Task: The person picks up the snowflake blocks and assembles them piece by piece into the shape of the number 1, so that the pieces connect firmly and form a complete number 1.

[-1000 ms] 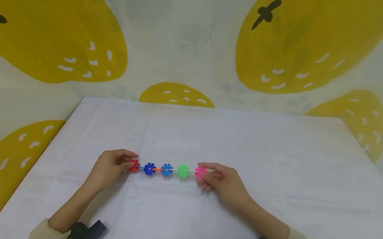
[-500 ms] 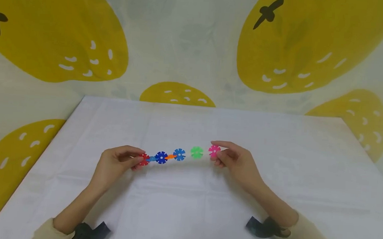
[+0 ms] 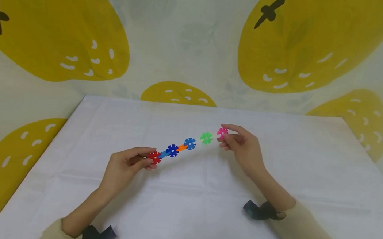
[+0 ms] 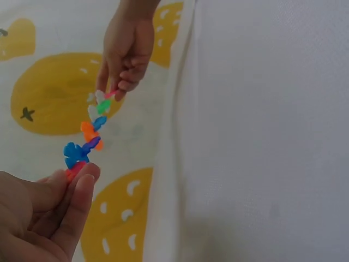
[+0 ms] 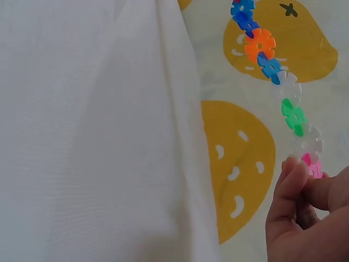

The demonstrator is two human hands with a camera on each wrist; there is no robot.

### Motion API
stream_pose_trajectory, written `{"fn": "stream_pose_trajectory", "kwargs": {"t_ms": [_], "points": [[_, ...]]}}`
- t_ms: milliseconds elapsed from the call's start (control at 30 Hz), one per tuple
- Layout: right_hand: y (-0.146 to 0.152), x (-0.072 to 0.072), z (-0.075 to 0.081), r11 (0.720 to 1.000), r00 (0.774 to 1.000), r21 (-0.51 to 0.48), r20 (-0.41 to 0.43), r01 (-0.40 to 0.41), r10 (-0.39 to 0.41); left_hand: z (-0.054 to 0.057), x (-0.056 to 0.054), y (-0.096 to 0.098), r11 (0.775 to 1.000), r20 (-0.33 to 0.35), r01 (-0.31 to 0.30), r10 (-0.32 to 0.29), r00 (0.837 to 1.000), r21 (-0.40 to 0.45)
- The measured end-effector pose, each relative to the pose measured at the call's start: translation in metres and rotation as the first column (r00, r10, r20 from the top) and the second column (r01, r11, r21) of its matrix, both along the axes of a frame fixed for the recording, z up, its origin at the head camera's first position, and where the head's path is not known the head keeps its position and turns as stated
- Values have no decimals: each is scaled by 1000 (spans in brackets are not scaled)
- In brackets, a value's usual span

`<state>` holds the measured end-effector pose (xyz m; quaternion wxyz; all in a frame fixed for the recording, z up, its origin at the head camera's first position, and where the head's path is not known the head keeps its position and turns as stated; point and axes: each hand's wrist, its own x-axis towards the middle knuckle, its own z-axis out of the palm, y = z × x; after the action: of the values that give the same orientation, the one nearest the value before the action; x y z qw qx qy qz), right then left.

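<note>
A chain of interlocking plastic snowflake discs (image 3: 190, 144) is stretched between my two hands, slanting up to the right above the white cloth. My left hand (image 3: 127, 166) pinches the red disc (image 3: 154, 157) at its lower end. At the upper end my right hand (image 3: 247, 148) pinches the pink disc (image 3: 222, 133) between thumb and fingers. Dark blue, lighter blue and green discs (image 3: 206, 138) lie between, set crosswise to the linking ones. The right wrist view shows an orange disc (image 5: 260, 46) and white, see-through discs (image 5: 287, 90) among the links.
A table under a creased white cloth (image 3: 274, 157) spreads beneath the hands. Behind it hangs a pale curtain with large yellow fruit prints (image 3: 298, 49). Dark straps (image 3: 261, 210) sit at both wrists, by beige sleeves.
Both hands have carried the chain up and to the right. The right hand has risen farther, so the chain has gone from nearly level to slanted. Both pinches stay the same.
</note>
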<state>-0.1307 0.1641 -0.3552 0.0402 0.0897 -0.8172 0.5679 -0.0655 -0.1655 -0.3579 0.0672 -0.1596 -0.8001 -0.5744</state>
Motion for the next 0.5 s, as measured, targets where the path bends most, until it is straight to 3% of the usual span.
{"fn": "stream_pose_trajectory", "kwargs": {"t_ms": [167,400,500], "points": [[-2,-4,3,1000,1000,-11,12,14,-14,-1,3,6,996,-88,41,-34,996,75],[-7,-8,7,999,1000,-39,4,-12,12,-9,5,13,997,-212,65,-55,976,41],[-7,-11,7,999,1000,-52,23,-9,10,-10,6,17,995,-235,78,-62,970,62]]}}
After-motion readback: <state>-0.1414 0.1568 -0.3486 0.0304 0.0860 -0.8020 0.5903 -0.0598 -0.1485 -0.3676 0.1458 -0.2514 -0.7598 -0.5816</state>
